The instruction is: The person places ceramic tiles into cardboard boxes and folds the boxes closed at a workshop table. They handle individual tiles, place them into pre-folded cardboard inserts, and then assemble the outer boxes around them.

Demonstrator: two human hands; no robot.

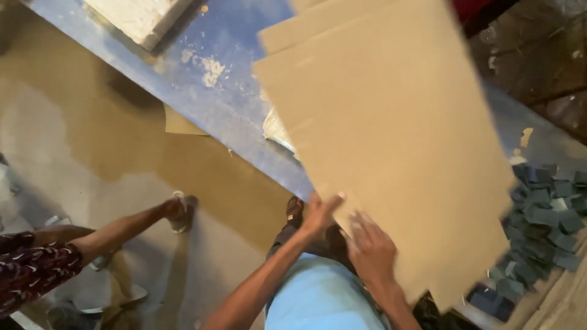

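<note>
A stack of large brown cardboard sheets (379, 122) lies tilted over a blue table (214, 79). My left hand (319, 214) grips the near left edge of the top sheet, thumb up against it. My right hand (372, 249) presses flat on the sheet's near part, fingers spread and blurred by motion. My light blue shirt (321, 299) fills the bottom middle.
A pile of several small dark blue-grey squares (544, 226) sits at the right. A white block (140, 18) rests on the blue table at top left. Another person's patterned sleeve (30, 269) and bare leg (122, 229) show at lower left on the tan floor (73, 122).
</note>
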